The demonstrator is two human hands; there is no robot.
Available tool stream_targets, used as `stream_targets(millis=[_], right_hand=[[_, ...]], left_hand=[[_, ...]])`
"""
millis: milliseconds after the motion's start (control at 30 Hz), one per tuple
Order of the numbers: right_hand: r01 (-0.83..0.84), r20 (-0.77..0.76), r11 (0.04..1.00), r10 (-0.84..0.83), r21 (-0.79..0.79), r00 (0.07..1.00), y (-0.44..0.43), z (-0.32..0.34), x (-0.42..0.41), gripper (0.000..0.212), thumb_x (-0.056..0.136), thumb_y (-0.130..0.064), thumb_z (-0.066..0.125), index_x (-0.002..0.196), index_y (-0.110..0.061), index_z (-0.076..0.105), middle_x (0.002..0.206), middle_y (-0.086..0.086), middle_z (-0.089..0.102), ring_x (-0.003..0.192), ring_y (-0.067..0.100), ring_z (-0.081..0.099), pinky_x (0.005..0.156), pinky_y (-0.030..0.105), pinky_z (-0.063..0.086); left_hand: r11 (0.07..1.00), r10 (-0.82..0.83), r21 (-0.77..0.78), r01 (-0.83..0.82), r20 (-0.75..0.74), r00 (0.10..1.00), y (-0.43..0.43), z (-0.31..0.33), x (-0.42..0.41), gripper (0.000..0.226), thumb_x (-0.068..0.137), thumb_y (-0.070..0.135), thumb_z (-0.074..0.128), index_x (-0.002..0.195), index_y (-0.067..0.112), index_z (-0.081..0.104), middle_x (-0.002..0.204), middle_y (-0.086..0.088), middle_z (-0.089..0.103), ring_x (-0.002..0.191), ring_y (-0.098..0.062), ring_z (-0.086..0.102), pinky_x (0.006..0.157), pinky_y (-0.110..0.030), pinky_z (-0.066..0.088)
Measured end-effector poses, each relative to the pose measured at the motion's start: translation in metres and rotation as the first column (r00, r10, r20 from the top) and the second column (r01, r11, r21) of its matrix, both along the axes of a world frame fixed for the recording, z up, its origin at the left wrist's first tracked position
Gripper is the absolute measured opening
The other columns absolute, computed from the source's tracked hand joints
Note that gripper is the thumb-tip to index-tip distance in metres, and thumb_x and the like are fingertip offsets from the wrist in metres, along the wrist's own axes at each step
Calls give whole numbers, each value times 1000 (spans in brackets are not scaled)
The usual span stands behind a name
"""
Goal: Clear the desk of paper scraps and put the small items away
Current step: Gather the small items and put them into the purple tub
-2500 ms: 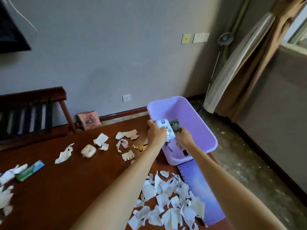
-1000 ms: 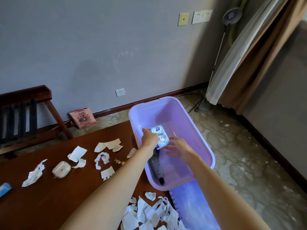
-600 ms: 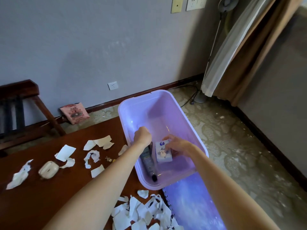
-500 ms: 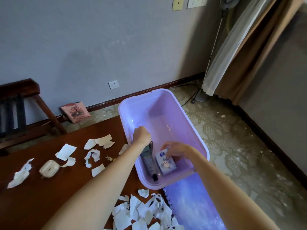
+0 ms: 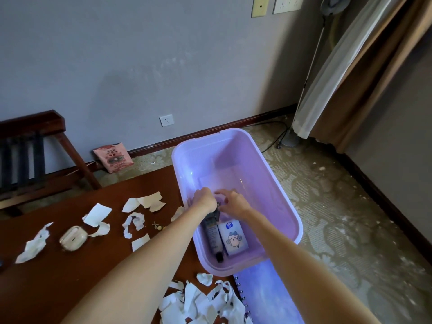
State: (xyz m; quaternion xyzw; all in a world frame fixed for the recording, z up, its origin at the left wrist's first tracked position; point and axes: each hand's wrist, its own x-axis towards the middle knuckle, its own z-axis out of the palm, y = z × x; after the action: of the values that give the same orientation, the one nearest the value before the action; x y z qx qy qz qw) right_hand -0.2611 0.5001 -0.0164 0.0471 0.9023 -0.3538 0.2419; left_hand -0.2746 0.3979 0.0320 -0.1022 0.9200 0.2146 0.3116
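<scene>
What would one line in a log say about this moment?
left hand, right hand: inside purple bin | tissue pack: flat in bin beside tube | paper scraps, earbud case: on desk

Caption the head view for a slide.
Left hand and right hand inside the bin by a tube and tissue pack; scraps and an earbud case lie on the desk.
</scene>
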Motion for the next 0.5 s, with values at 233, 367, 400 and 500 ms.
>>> stream_targets(millis=[233,367,400,500], right_hand=[[-41,-31,996,43,82,999,-19,-13,-7,19,86,-3,51,98,-9,64,106,15,51,106,33,56,80,27,42],[23,2,995,-23,99,1000,-7,-10,-13,25,86,-8,56,111,-7,55,117,14,62,110,29,57,85,31,44],[24,27,994,-27,106,999,-3,-9,-15,28,87,-10,57,114,-6,57,116,12,63,110,27,58,86,28,44],[30,88,996,-38,85,995,7,-7,-15,17,86,-8,59,99,-5,69,92,8,63,91,19,59,75,24,42]], left_hand=[[998,-49,-32,49,-7,999,2,-3,-2,37,96,8,42,130,-5,42,138,-23,43,127,-36,46,101,-35,41],[996,-65,-68,65,6,998,3,-5,-1,42,93,2,42,134,-3,38,141,-21,38,130,-35,43,102,-34,40],[995,-72,-75,72,3,997,3,-6,-1,42,92,1,42,134,-3,38,141,-21,38,130,-35,43,102,-34,40],[993,-81,-83,80,-7,997,3,-6,0,40,91,-1,42,131,-4,41,139,-21,39,128,-35,44,101,-35,40]])
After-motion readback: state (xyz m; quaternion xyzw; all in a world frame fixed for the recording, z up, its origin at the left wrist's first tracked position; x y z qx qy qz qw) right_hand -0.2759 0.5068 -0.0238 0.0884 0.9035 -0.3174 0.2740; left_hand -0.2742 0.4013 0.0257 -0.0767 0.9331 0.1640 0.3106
